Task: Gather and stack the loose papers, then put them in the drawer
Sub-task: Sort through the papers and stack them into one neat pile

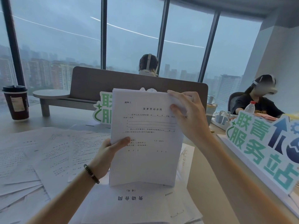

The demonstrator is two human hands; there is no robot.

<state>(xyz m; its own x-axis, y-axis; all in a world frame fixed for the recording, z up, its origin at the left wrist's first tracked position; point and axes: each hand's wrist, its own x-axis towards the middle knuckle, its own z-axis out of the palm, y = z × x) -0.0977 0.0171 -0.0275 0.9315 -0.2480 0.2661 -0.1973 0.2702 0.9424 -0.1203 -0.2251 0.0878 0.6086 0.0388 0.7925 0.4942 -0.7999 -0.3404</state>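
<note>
Under our wrists, loose sheets (48, 152) litter the desk (203, 188). Our left hand (106, 156) and right hand (187, 113) clamp the paper stack (145, 126) upright, likely to square its edges.

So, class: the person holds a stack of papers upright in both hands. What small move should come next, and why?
Probably tap the stack on its bottom edge to square it. The left hand grips its left edge and the right hand pinches the top right corner. Loose sheets lie on the desk, ungathered.
</note>
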